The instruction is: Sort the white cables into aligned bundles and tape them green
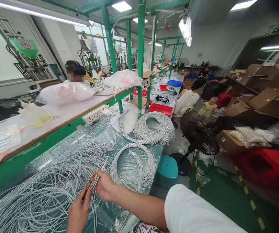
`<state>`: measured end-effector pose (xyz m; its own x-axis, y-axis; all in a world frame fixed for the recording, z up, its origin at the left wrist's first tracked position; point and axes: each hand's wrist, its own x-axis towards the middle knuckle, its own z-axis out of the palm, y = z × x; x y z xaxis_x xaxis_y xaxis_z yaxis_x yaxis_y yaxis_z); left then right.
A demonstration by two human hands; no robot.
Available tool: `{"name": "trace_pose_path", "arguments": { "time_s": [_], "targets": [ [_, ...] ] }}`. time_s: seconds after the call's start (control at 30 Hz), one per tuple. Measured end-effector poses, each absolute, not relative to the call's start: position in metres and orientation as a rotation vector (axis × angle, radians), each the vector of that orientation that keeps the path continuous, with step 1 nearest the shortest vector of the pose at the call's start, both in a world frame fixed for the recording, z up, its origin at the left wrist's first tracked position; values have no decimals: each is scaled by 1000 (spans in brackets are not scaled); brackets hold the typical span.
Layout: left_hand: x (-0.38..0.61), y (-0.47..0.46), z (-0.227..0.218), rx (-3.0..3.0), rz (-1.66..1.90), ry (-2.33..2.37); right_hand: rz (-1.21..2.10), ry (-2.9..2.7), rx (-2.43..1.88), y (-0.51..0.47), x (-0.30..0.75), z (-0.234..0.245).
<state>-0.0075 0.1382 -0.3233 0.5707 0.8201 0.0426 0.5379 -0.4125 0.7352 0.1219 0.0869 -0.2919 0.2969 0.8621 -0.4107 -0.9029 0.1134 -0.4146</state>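
My right hand (105, 185) is closed around a small bunch of thin grey cables (96, 180), near their ends. Just below it on the left, my left hand (79, 206) pinches the same bunch between thumb and fingers. A large loose tangle of grey cables (42, 194) spreads over the table to the left of my hands. To the right lies a coiled bundle of grey cable (151, 163), and behind that sits a thicker stack of coils (165, 129). Part of the held bunch is hidden by my fingers.
A power strip (96, 115) runs along the green-edged shelf. Red trays (160, 109) and a blue tray (174, 83) stand farther down the table. On the floor at right are a teal stool (167, 165) and a black fan (199, 136). Other people sit farther back.
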Motion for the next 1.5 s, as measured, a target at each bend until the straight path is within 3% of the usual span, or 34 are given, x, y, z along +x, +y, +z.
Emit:
{"name": "trace_pose_path", "arguments": {
  "time_s": [0.4, 0.7, 0.9, 1.1, 1.3, 1.5],
  "targets": [
    [-3, 134, -329, 1904, 527, 1189, 1383, 256, -585, 83, 131, -295],
    [17, 118, -311, 2122, 606, 1455, 1270, 161, -564, 87, 116, -294],
    [26, 105, -307, 2013, 767, 1324, 1152, -14, -631, 84, 107, -298],
    [2, 127, -281, 2193, 332, 950, 1090, -140, -723, 75, 108, -313],
    [15, 144, -239, 1968, 701, 1016, 1165, -381, -761, 63, 89, -312],
    [30, 151, -233, 1712, 793, 965, 1217, -557, -752, 53, 75, -310]
  ]
}}
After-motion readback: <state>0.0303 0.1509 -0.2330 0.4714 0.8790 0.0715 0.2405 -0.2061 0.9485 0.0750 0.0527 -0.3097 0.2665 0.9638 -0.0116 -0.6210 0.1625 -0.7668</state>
